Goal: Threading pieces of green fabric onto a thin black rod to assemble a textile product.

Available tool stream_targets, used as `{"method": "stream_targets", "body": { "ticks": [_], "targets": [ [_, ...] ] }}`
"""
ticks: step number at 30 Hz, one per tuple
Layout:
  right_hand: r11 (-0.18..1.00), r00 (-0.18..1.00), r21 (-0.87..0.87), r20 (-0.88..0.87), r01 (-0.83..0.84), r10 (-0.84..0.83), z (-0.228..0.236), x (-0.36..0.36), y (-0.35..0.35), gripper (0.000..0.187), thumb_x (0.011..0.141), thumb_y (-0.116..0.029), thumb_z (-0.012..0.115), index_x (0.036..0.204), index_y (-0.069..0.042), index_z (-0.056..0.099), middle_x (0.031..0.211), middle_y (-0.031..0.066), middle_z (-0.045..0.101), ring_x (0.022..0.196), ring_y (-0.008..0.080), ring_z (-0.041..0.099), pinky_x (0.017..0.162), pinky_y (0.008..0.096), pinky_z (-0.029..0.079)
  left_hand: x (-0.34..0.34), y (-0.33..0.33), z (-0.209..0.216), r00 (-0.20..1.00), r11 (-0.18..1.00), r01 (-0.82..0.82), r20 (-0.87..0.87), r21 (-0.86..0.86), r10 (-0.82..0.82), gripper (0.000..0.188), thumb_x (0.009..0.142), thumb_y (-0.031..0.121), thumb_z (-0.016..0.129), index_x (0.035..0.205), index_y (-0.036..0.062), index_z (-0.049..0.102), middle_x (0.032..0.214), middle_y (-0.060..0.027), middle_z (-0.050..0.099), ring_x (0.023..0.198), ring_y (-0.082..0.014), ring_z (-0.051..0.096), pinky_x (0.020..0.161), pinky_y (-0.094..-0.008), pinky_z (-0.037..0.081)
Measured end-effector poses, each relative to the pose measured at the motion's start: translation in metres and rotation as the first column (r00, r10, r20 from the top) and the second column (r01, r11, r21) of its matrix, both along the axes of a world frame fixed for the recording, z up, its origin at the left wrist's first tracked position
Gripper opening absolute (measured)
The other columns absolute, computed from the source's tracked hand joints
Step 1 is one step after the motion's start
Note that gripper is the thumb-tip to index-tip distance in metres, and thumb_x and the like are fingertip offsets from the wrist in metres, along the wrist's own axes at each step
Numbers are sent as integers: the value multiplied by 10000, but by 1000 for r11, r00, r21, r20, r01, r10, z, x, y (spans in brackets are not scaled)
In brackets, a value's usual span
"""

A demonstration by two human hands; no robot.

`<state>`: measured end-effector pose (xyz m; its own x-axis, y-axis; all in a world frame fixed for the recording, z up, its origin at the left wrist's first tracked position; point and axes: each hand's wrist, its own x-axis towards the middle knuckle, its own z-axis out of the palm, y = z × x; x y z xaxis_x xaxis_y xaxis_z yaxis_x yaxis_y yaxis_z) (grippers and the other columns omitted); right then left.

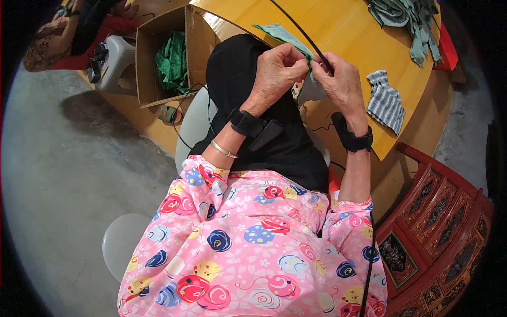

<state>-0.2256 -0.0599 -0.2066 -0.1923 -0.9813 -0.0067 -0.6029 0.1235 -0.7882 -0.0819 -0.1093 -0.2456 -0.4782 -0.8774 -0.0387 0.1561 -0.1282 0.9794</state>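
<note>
A pale green piece of cloth is pinched between my two hands above the near edge of the yellow table. My left hand has thumb and index finger pressed together on its gathered end. Close beside it, my right hand grips the same end with the fingertips. What lies between the fingertips is mostly hidden. Right of my right hand, a grey-and-white striped cloth piece, narrowed at its top, lies on the table.
Green cloth pieces are heaped at the far right. On the left stands an open cardboard box holding green fabric. A black cable crosses near my hands. A carved red wooden chair stands right; another person's arm shows upper left.
</note>
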Motion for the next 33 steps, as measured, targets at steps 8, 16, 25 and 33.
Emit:
{"method": "stream_targets", "body": {
  "ticks": [8,16,25,33],
  "targets": [
    [998,993,19,-105,60,-58,12,5,-4,254,781,-231,578,818,18,610,698,175,604,627,282,601,577,339,460,-3,-2,1,999,999,-38,29,-7,38,109,838,114,610,826,14,567,702,3,575,606,-37,533,541,-168,448],
    [994,879,102,472,31,-76,8,-1,-1,226,815,-207,604,854,14,627,681,-2,578,633,51,509,563,208,406,2,-5,0,998,998,47,-47,34,-45,175,862,200,606,847,30,566,698,20,553,601,-34,492,527,-174,402],
    [991,881,115,459,70,-116,10,1,2,194,813,-195,617,831,-2,621,686,-42,539,619,30,462,548,190,379,0,3,8,990,986,-50,123,-162,71,144,784,105,615,731,-16,557,594,-18,573,547,-44,526,493,-202,438],
    [978,764,204,623,45,-165,6,3,6,154,798,-177,634,827,-26,624,687,-53,529,575,11,419,498,181,323,-2,4,9,961,970,-80,242,-228,136,87,807,46,583,757,17,517,664,50,545,603,-5,494,532,-155,402]
  ]
}}
